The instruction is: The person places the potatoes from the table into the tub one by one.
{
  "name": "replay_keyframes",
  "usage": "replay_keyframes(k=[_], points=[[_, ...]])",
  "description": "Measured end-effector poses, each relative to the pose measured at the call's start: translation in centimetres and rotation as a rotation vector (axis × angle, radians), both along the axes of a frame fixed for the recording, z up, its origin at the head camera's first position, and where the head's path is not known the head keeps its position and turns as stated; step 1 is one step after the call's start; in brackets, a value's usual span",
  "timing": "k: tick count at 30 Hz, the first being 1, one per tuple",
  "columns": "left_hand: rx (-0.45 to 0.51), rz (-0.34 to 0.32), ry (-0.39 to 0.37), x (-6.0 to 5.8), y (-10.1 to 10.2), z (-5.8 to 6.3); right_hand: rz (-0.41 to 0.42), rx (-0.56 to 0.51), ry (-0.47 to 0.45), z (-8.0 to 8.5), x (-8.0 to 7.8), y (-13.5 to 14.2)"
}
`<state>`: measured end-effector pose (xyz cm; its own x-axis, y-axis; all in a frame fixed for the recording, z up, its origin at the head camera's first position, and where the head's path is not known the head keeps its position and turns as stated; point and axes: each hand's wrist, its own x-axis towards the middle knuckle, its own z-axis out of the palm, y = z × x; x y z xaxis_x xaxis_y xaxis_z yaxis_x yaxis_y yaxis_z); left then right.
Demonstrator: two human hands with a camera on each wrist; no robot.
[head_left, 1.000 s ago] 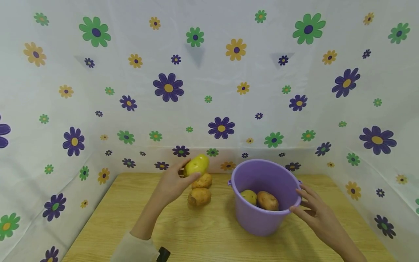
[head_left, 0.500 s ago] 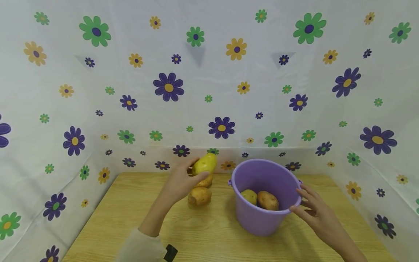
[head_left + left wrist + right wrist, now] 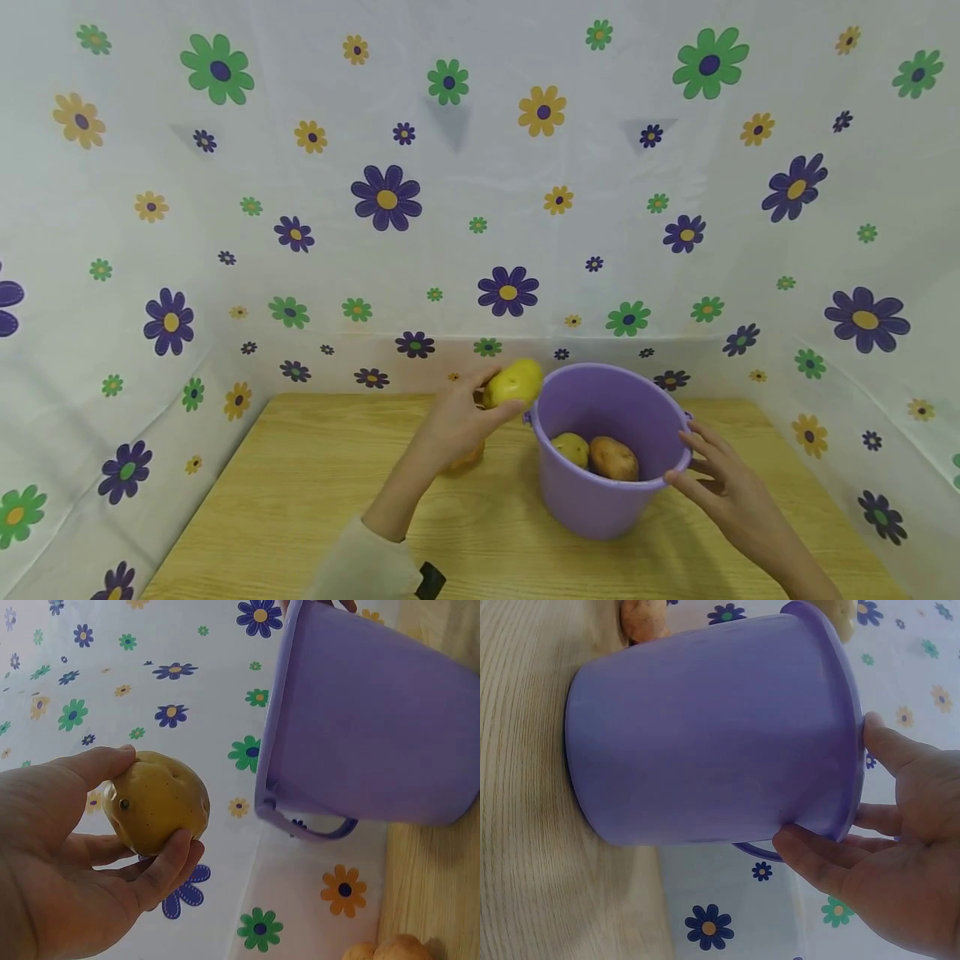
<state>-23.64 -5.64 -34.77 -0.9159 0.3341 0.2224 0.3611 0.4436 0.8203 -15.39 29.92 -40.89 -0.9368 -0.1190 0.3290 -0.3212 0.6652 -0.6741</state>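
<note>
My left hand [image 3: 459,423] holds a yellow potato [image 3: 515,384] between thumb and fingers, in the air just left of the purple bucket's rim. The left wrist view has this potato [image 3: 159,802] close up, with the bucket's wall [image 3: 375,712] beyond it. The purple bucket [image 3: 592,504] stands upright on the table. Inside it lie a greenish potato [image 3: 570,450] and a brown potato [image 3: 613,459]. My right hand [image 3: 723,482] grips the bucket's right rim, its thumb and fingers spread along the edge; the right wrist view shows these fingers [image 3: 817,855] at the rim.
The wooden table [image 3: 300,483] carries a brown potato [image 3: 467,461], mostly hidden by my left hand and forearm. Two potatoes show at the left wrist view's bottom edge, one of them brown [image 3: 403,949]. A flowered white cloth [image 3: 450,250] hangs around the back and sides.
My left hand has carried the yellow potato rightward, from above the potatoes on the table to beside the bucket's left rim. My right hand and the bucket have stayed in place.
</note>
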Motion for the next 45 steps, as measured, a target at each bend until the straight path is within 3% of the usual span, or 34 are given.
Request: replay_keyframes(k=[6,18,26,34,45], points=[[0.034,-0.042,0.044,0.4,2.0,-0.1,-0.002,0.007,0.008,0.1,0.1,0.0],[-0.050,-0.059,-0.032,0.5,6.0,-0.6,-0.006,0.011,0.017,0.1,0.1,0.1],[-0.079,-0.084,-0.012,0.7,8.2,-1.0,0.008,-0.011,0.020,-0.1,0.1,0.0],[-0.070,-0.107,-0.020,1.0,9.1,-1.6,0.005,-0.010,0.008,0.0,0.0,0.0],[-0.132,-0.107,-0.019,1.2,9.6,-2.2,0.003,-0.005,0.006,-0.1,0.0,0.1]])
